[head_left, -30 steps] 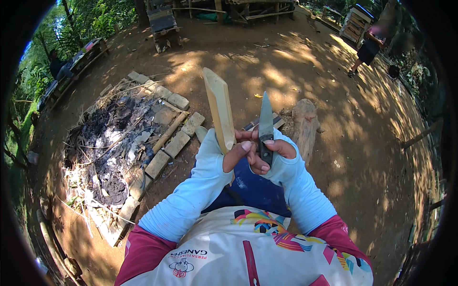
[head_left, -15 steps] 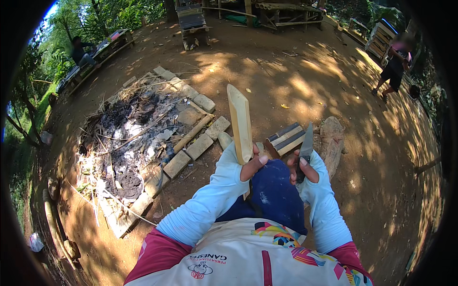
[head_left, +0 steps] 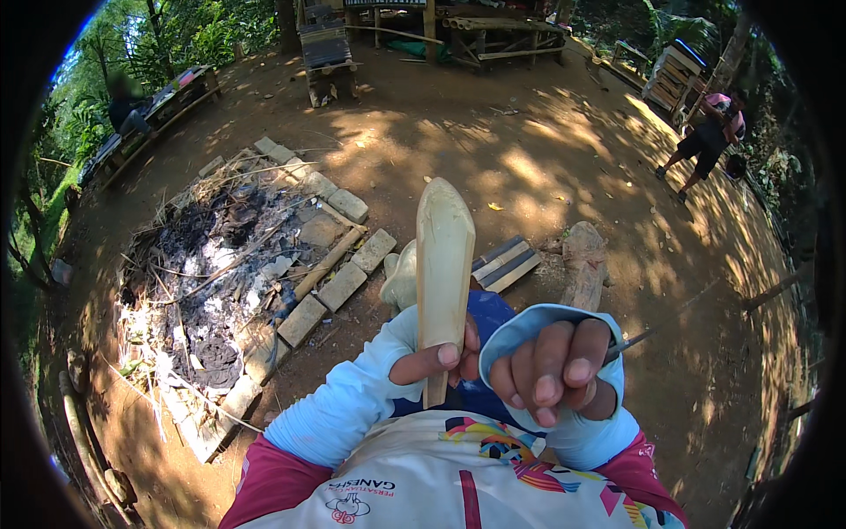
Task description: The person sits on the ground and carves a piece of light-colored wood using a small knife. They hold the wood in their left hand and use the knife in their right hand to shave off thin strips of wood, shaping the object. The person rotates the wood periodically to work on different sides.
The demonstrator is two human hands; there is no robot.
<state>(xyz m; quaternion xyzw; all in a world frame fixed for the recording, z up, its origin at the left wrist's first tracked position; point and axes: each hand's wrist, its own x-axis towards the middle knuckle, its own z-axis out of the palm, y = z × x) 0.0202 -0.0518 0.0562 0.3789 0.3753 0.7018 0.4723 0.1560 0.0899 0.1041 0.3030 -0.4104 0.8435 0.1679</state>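
left hand (head_left: 425,362): clamped on wood (head_left: 445,256) near its lower end | wood: tip up, just left of right hand (head_left: 553,363) | right hand: curled round knife (head_left: 629,342), blade jutting right | ashes (head_left: 216,264): far left

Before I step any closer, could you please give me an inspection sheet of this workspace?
Surface: bare brown earth ground, dappled with sunlight.
Things in hand: long pale tapered wooden piece; narrow grey metal knife, handle hidden.
Clutter: ash-filled, block-edged fire pit; black-and-tan slatted piece; weathered brown log.
Hands: left hand grips the wood's lower end; right hand is curled around the knife.
Cables: nothing seen.
Surroundings: seated person far left; standing person far right; green trees.
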